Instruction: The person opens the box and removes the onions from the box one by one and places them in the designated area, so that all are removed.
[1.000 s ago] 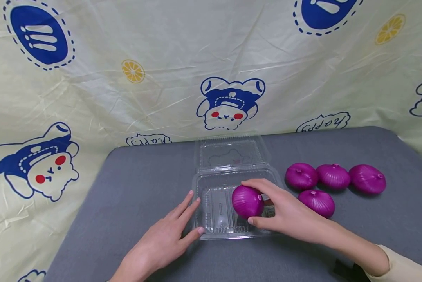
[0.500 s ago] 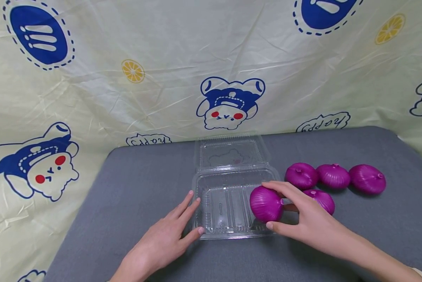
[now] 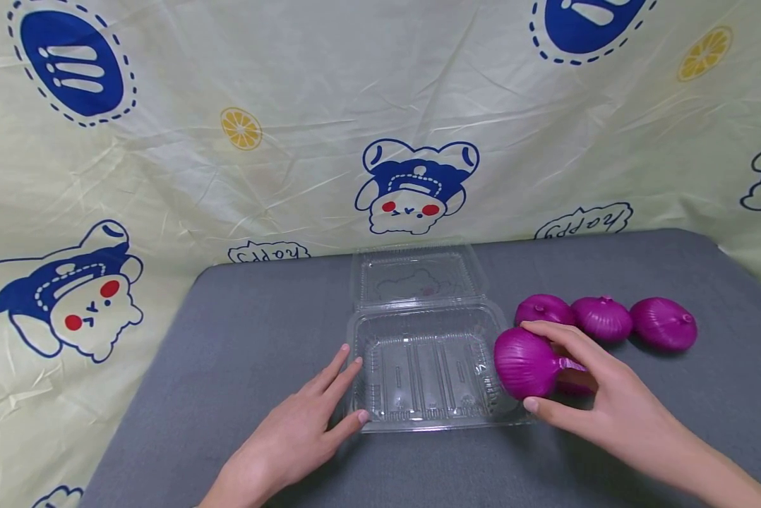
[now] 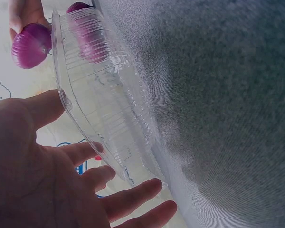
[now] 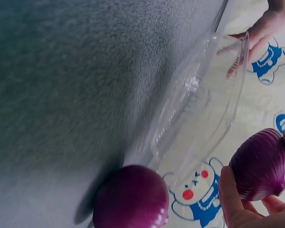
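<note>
A purple onion [image 3: 525, 363] is held between the thumb and fingers of my right hand [image 3: 615, 395], raised over the right edge of a clear plastic container [image 3: 418, 381]. In the right wrist view the same onion [image 5: 260, 166] hangs above the cloth, apart from another onion [image 5: 132, 198] below. My left hand [image 3: 294, 430] lies at the container's left side with fingers spread, its fingertips touching the rim. The left wrist view shows those fingers [image 4: 133, 199] relaxed along the container wall [image 4: 85, 109]. The container's lid [image 3: 418, 275] is folded back behind it.
Three onions sit in a row at the right: a left one [image 3: 542, 308], a middle one [image 3: 603, 319] and a right one [image 3: 663, 324]. Another is mostly hidden behind my right hand. Grey cloth [image 3: 247, 331] covers the table, with a printed curtain [image 3: 291, 176] behind.
My right hand has carried the onion rightward, from over the container's middle to its right edge, close to the other onions. The left hand has stayed in place.
</note>
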